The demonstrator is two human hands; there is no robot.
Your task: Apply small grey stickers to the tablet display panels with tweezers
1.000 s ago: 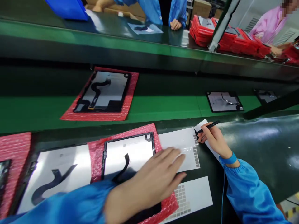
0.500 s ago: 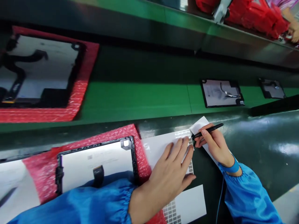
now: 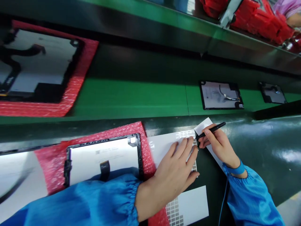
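Observation:
My left hand (image 3: 172, 171) lies palm down with fingers outstretched on a white label sheet (image 3: 161, 146), whose right end carries rows of small grey labels. In my right hand (image 3: 219, 144) is a black pen-shaped tool (image 3: 217, 126), pinched between thumb and fingers, its tip at the sheet's right edge. A white paper strip (image 3: 204, 125) lies partly beneath that hand. Left of the sheet, a tablet screen panel (image 3: 94, 158) with a short black flex cable (image 3: 104, 169) rests on pink bubble wrap (image 3: 149, 157); my left sleeve hides its lower part.
A second label sheet (image 3: 194, 204) is below my left hand. On the green conveyor belt (image 3: 131, 97) sit a large panel (image 3: 44, 69) on red bubble wrap and two smaller panels (image 3: 221, 95) at right. Red packaging (image 3: 261, 22) lies beyond the metal rail; a person's arm shows there.
My view has shifted slightly, so the panel and both hands appear a little further right. The left hand stays on the sheet and the pen-shaped tool's tip stays by its right edge.

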